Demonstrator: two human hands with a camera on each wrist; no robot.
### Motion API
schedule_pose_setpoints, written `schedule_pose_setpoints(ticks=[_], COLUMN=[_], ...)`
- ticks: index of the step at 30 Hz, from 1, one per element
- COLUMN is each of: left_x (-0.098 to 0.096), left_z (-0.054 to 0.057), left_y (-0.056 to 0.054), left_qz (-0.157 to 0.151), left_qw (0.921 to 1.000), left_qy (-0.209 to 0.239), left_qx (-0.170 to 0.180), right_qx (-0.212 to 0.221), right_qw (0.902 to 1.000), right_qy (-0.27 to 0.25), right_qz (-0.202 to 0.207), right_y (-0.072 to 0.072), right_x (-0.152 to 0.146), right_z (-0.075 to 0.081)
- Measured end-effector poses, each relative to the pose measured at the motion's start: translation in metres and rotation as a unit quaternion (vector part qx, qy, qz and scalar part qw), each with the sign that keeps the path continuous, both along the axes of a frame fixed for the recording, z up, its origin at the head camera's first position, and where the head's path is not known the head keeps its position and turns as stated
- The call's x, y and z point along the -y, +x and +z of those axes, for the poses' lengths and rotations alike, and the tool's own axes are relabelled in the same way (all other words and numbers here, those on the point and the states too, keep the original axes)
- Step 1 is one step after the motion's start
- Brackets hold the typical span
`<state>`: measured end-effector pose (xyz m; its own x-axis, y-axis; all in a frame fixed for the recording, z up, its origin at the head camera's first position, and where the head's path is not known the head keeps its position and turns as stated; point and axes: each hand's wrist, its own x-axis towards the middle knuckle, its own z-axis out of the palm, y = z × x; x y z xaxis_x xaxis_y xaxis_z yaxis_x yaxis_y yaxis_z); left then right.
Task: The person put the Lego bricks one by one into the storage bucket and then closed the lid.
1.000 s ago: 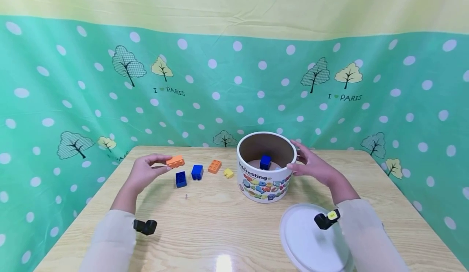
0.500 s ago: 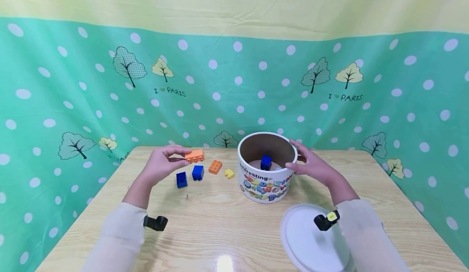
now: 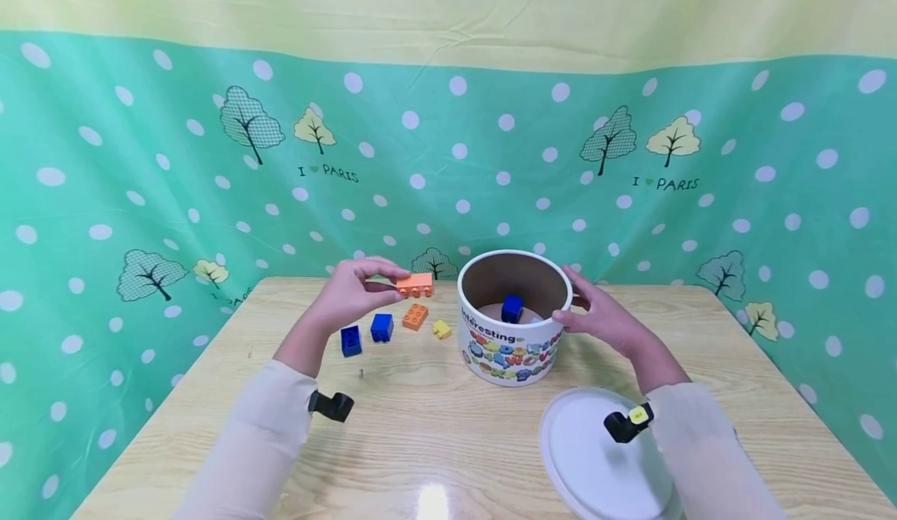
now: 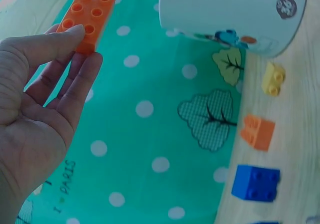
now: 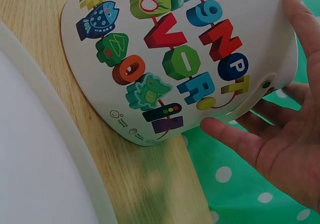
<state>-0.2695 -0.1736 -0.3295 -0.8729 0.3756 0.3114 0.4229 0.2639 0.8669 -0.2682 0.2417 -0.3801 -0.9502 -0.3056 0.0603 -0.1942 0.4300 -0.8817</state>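
Observation:
My left hand pinches an orange toy building brick between thumb and fingers, held above the table left of the bucket. The brick's studs face the camera in the left wrist view. My right hand holds the right side of a white round bucket printed with colourful letters, fingers behind a side strap and thumb at the front. Inside the open bucket lies a blue brick. Below my left hand are another orange brick, a yellow brick and two blue bricks.
A white round lid lies on the wooden table in front of the bucket, partly under my right forearm. A tiny object sits near the blue bricks. Behind the table hangs a green dotted cloth.
My left hand has carried the orange brick rightward and slightly up, from the far left past the blue bricks towards the bucket. The right hand has stayed at the bucket.

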Motion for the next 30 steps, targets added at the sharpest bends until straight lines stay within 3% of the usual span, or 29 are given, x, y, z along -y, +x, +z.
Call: schedule_pose_setpoints(ticks=[7, 16, 24, 30], left_x=[-0.015, -0.037, -0.055, -0.070], left_z=[0.008, 0.018, 0.031, 0.043], left_y=[-0.004, -0.012, -0.019, -0.030], left_qz=[-0.017, -0.044, -0.040, -0.069], left_qw=[0.9994, 0.9986, 0.9974, 0.9946], left_qy=[-0.005, -0.011, -0.041, -0.052], left_qx=[-0.029, -0.027, -0.042, -0.058], right_qx=[-0.008, 0.008, 0.009, 0.009], right_qw=[0.9999, 0.9998, 0.9997, 0.9997], right_qy=[0.007, -0.014, -0.019, -0.021], right_qz=[0.007, 0.013, 0.012, 0.012], right_y=[-0.001, -0.001, 0.001, 0.001], right_x=[-0.002, -0.001, 0.001, 0.001], right_z=[-0.001, -0.001, -0.001, -0.001])
